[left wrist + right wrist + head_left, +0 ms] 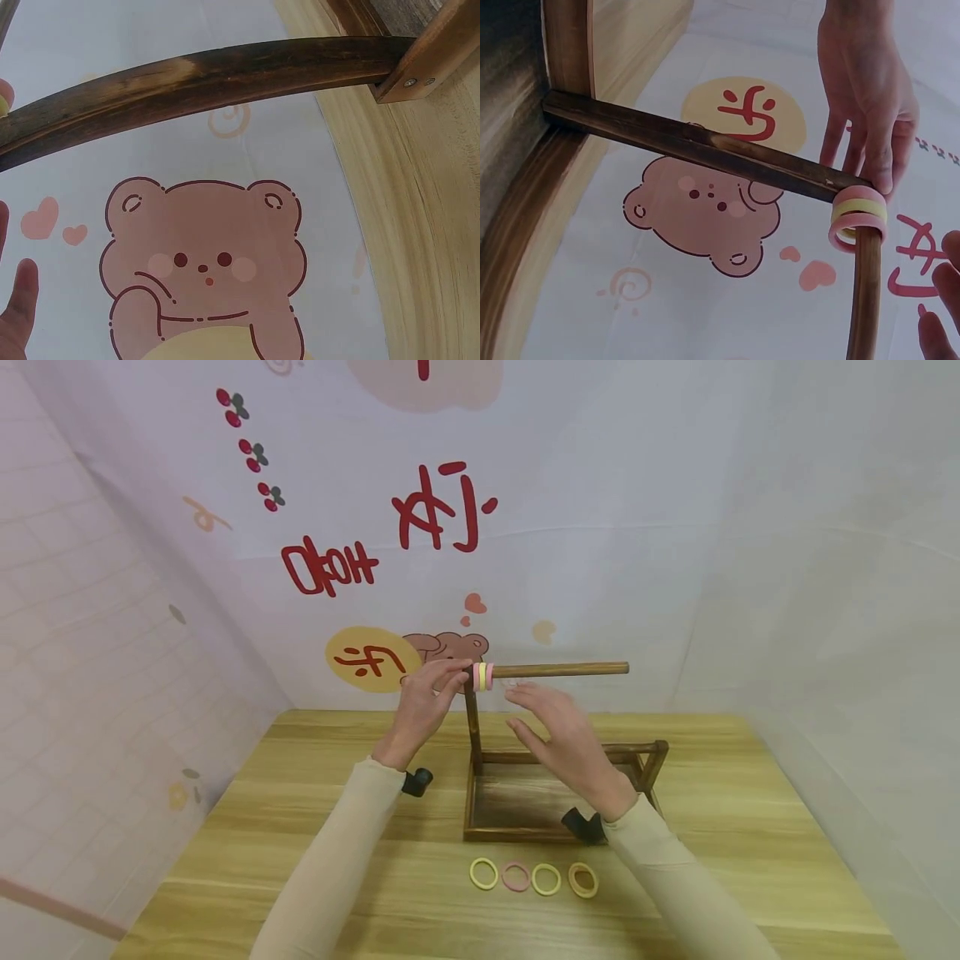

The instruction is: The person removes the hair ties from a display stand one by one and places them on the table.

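Note:
A wooden stand has an upright post (474,727) and a horizontal rod (562,669) pointing right from its top. Pink and yellow rings (482,677) sit side by side on the rod, against the post. With thumb and fingers, my left hand (420,706) pinches the post's top end beside the rings; the right wrist view shows this left hand (870,90) from the other side. Just right of the rings and below the rod, my right hand (566,739) is held with fingers extended and apart, holding nothing. Its fingertips (946,289) show at the right wrist view's edge.
On the wooden table (300,877), loose yellow and pink rings (516,877) lie in a row in front of the stand's tray base (525,835). A shorter side handle (654,764) rises at the base's right. A printed white cloth (600,568) hangs behind.

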Motion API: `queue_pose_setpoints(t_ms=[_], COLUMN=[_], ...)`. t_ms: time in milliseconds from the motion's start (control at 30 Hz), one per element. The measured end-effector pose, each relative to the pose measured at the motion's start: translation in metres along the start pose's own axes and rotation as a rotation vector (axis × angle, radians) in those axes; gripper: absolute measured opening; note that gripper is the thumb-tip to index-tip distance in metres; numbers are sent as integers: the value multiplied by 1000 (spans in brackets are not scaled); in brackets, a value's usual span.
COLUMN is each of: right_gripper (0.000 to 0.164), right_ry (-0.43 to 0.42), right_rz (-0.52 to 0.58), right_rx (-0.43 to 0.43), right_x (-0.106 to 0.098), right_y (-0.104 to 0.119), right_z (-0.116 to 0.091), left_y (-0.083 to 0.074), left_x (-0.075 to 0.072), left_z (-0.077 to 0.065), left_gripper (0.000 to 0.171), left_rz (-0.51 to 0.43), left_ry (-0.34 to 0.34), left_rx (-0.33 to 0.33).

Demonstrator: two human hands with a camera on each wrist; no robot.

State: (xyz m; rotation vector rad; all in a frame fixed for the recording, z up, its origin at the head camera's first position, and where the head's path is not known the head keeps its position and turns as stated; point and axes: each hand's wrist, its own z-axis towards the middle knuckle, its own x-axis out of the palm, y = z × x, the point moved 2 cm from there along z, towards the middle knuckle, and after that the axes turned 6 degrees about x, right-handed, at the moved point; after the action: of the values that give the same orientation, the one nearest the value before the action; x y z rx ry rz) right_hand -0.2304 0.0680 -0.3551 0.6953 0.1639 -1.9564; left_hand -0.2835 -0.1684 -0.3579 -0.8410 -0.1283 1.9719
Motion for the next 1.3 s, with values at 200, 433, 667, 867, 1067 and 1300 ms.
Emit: queue_pose_setpoints(t_ms=[200,433,667,867,1067,1300], right_gripper=[46,49,49,56,60,63], right_ry=[-15,-23,49,83,129,153], right_rz=[-9,-51,-86,-147,-229,-257], right_rx=[-16,-47,-40,-54,-55,-74], right_x=[6,13,19,23,28,33], right_y=[-9,-18,-28,-34,-37,-38], right_z=[16,30,36,39,40,40], left_y=[0,1,1,0,-1,1], left_x=[0,0,0,0,-1,0], left_z=[0,1,2,2,1,0], left_gripper=[26,26,26,27,26,26], left_rz=[14,14,20,25,28,21], left_ry=[-5,-4,-3,-4,-13,-15], left_rx=[15,22,24,30,41,53])
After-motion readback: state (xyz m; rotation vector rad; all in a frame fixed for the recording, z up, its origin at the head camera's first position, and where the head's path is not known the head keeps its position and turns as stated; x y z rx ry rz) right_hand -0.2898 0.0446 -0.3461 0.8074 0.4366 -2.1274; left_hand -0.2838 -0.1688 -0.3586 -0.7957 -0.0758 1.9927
